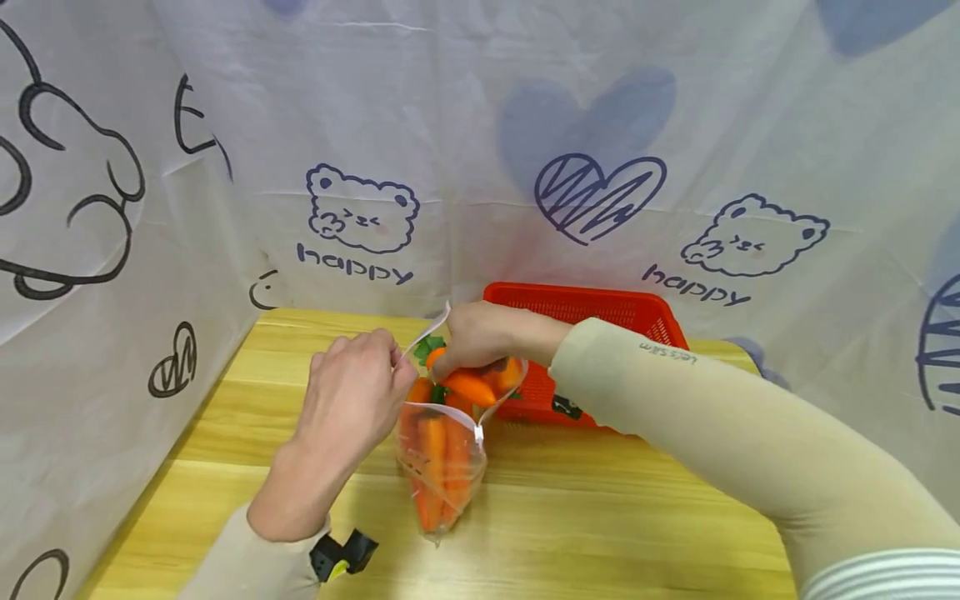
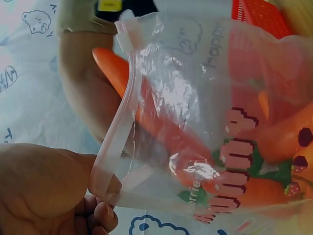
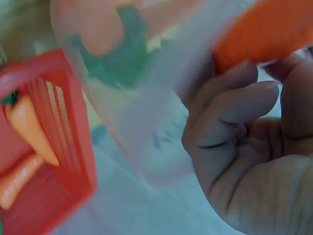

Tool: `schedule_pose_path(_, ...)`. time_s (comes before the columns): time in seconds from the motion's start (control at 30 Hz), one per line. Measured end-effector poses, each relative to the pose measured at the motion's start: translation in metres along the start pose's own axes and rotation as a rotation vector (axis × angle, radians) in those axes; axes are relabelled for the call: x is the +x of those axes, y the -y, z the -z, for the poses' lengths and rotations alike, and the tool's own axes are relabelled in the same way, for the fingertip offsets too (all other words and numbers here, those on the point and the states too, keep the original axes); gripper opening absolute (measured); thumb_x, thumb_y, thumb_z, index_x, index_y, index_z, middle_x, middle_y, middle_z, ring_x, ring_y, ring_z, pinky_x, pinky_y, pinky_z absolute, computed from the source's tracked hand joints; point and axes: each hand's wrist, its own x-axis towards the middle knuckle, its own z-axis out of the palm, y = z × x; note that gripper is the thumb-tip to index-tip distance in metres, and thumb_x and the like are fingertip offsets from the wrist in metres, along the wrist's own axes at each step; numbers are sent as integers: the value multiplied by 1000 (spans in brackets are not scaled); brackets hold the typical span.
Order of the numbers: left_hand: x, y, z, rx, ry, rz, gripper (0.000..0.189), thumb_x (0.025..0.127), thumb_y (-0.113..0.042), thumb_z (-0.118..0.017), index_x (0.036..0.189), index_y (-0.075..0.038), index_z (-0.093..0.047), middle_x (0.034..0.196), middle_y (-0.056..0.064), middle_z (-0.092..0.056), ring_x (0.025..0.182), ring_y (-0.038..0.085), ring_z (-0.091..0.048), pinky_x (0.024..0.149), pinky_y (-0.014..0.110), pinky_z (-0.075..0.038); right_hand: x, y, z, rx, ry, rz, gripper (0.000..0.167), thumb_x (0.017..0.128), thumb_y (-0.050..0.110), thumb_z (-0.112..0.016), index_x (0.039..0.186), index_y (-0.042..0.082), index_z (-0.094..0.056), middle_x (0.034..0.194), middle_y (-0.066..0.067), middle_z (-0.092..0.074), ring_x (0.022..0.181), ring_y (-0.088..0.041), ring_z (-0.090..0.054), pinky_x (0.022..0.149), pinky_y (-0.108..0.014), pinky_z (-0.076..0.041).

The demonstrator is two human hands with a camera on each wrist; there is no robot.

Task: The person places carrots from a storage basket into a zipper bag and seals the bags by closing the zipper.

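My left hand [image 1: 348, 392] pinches the rim of a clear zip bag [image 2: 181, 93] between thumb and fingers. The bag's mouth gapes, with its slider [image 1: 478, 435] at the near right corner. Several orange carrots [image 1: 435, 471] lie inside, and printed lettering shows on the film in the left wrist view. Above the mouth, my right hand [image 1: 480, 333] holds another carrot [image 3: 266, 34] with curled fingers. That carrot slants across the opening, its tapered end [image 2: 110, 66] outside the rim in the left wrist view. Green leafy tops [image 1: 429, 348] show at the bag's far side.
Behind and right of the bag, a red plastic basket [image 1: 551, 400] stands on the wooden table [image 1: 570, 508], partly hidden by my right arm. Carrots [image 3: 32, 127] lie in it. A patterned white curtain [image 1: 465, 125] hangs behind the table and along its left side.
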Motion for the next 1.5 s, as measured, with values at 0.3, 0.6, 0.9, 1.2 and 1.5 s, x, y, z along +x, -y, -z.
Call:
schedule_pose_path(0.3,-2,-2,-2,-34,33,6,15,94,-16,-57,80,-13,-59,74,2,-59,77,29,-54,69,40,-37,30,-4,-40,92,-154,-14,34,89,34,-83,102,9,-64,64,0,-56,46,-15,-59,47,-29,-53)
schedule_pose_path(0.6,-3,10,2,-53,52,77,17,94,-19,-56,80,-13,-62,72,2,-61,76,30,-56,69,42,-38,6,-7,-45,-164,-241,65,25,92,29,-72,73,17,-62,67,4,-58,64,-16,-59,58,-31,-48)
schedule_pose_path(0.9,-3,28,14,-50,55,119,16,94,-19,-53,84,-11,-62,76,6,-62,79,32,-56,72,45,-38,-25,-56,-22,-140,-533,-29,32,94,40,-72,83,15,-56,68,2,-52,62,-19,-53,54,-33,-41)
schedule_pose_path(1.2,-1,29,8,-70,-41,103,15,95,-19,-56,84,-9,-61,77,8,-62,77,33,-54,72,45,-40,-15,-77,-20,273,-404,117,14,95,18,-66,82,12,-65,69,0,-53,56,-15,-45,56,-28,-36)
schedule_pose_path(1.5,-8,31,5,-106,-19,137,14,95,-19,-56,86,-9,-62,75,7,-59,79,32,-53,76,45,-41,-10,-103,-19,446,-403,122,33,102,36,-67,82,11,-66,75,-7,-61,65,-20,-52,58,-30,-40)
